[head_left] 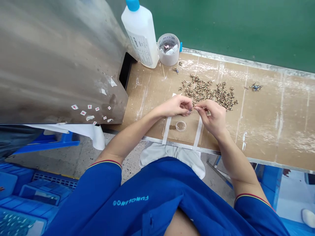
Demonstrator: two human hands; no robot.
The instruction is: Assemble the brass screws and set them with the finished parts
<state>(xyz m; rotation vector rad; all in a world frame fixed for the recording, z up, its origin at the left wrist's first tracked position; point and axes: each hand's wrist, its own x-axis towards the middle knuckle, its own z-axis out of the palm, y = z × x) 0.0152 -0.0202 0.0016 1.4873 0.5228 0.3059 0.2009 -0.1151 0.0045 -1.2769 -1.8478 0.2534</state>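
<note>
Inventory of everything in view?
white bottle: one, blue cap, rear left of bench
clear tub: one, beside bottle
brass parts: many, gold, heaped mid-bench
bluish parts: few, right of heap
clear round lid: one, bench front
tape strips: two, white, bench front
cardboard bench cover: one, tan, under these
steel panel: one, grey, left
blue crates: several, floor, lower left
pinched brass part: one, gold, between fingertips
left hand: one, bare, pinching
right hand: one, bare, pinching
blue sleeves: two, upper arms

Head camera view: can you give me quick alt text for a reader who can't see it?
The left hand and right hand pinch a tiny metal part together over a cardboard-covered bench, near a scattered heap of small brass-coloured parts. Beyond stand a white bottle with a blue cap and a clear tub.
</note>
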